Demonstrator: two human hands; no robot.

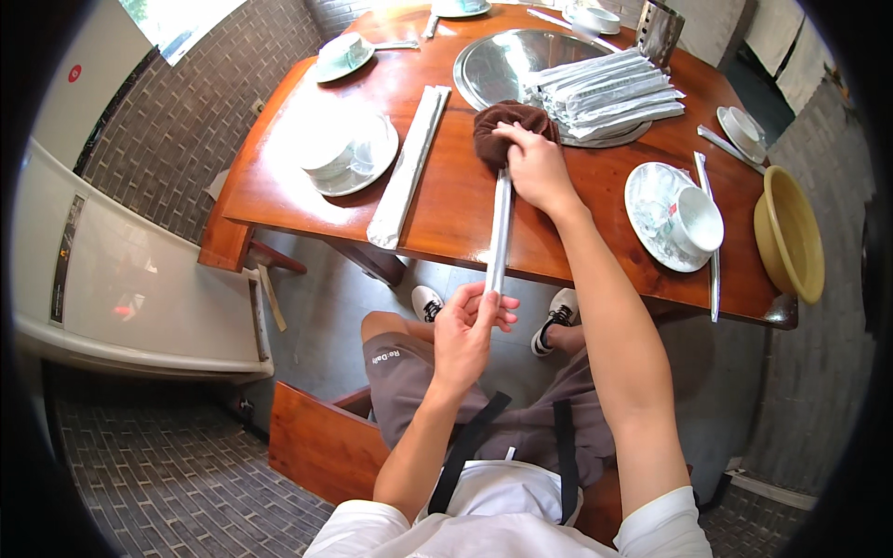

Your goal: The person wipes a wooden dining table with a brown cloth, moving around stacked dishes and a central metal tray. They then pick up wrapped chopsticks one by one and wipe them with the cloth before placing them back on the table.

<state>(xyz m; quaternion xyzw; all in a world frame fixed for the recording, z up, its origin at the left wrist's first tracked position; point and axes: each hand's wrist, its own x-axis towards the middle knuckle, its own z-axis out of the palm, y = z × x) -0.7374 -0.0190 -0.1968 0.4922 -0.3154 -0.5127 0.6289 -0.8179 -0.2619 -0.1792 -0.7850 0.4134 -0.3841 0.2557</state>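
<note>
My left hand (465, 335) pinches the near end of slim, silvery-white wrapped chopsticks (499, 232), just off the table's front edge. Their far end runs up under a bunched brown cloth (507, 130). My right hand (535, 166) is closed on that cloth, which hides the tip of the chopsticks. Just beyond the cloth, a pile of white wrapped packets (609, 93) lies on a round metal tray (493, 67). To the left, a longer white wrapped packet (409, 167) rests on the wooden table (446, 209).
Film-wrapped bowl-and-plate sets stand around the table, one at left (377, 153), another at right (665, 232) beside a slim wrapped packet (713, 251). A yellow basin (777, 232) sits at the right corner. A metal canister (659, 35) stands at the back. Below left is a wooden bench (321, 437).
</note>
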